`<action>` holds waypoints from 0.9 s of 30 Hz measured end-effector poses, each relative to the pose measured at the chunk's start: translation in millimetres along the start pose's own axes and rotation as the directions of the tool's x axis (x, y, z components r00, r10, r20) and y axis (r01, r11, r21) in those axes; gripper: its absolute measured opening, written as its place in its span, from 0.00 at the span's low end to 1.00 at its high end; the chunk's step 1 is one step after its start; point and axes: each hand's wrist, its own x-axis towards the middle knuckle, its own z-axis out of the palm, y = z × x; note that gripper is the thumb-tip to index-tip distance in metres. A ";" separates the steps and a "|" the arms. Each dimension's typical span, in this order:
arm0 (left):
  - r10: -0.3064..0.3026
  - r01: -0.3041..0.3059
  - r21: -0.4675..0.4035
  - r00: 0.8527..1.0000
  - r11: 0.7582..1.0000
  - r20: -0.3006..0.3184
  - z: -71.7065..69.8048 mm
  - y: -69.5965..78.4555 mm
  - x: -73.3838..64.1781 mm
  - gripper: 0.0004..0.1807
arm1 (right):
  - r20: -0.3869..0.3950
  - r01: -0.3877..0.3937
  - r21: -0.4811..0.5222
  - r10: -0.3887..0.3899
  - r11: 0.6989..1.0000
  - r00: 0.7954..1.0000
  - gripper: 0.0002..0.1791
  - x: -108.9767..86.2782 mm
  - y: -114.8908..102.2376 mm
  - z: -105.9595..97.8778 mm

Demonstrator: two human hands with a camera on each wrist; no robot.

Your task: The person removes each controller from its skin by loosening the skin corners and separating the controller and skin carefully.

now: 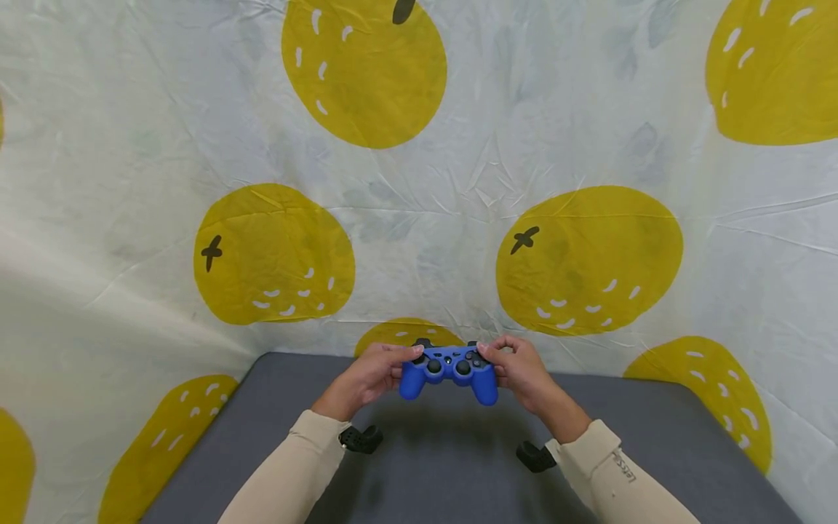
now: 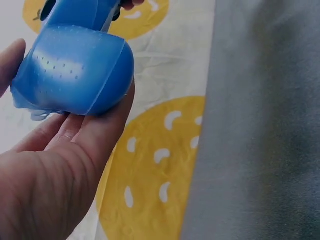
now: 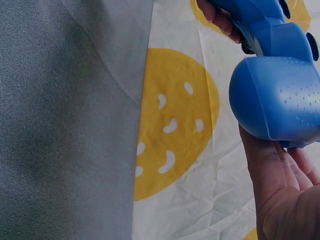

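A blue game controller (image 1: 448,370) with black thumbsticks is held up between both hands, above the far part of the grey table. My left hand (image 1: 374,372) grips its left end, thumb on the top face near the direction pad and fingers behind. On the other end, my right hand (image 1: 524,372) has its thumb by the face buttons and its fingers curled behind. The left wrist view shows the rounded blue grip (image 2: 75,70) resting against the fingers of that hand. A matching grip (image 3: 280,97) fills the upper right of the right wrist view, with fingers beneath it.
A grey tabletop (image 1: 452,466) spreads below the hands. Behind and beside it hangs a pale sheet (image 1: 419,255) printed with large yellow fruit. Black wrist straps (image 1: 361,439) show below the beige sleeves (image 1: 288,469).
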 end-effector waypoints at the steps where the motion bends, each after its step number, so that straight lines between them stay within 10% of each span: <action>1: 0.001 -0.001 0.002 1.000 1.000 0.001 -0.5 -0.6 -0.8 0.24 | 0.001 -0.001 -0.001 0.001 1.000 1.000 0.11 -0.3 0.0 0.1; 27: 0.018 -0.015 0.033 0.995 0.999 -0.100 8.3 -12.5 -10.5 0.24 | 0.054 -0.001 0.011 0.000 1.000 0.999 0.13 -9.2 12.0 -1.6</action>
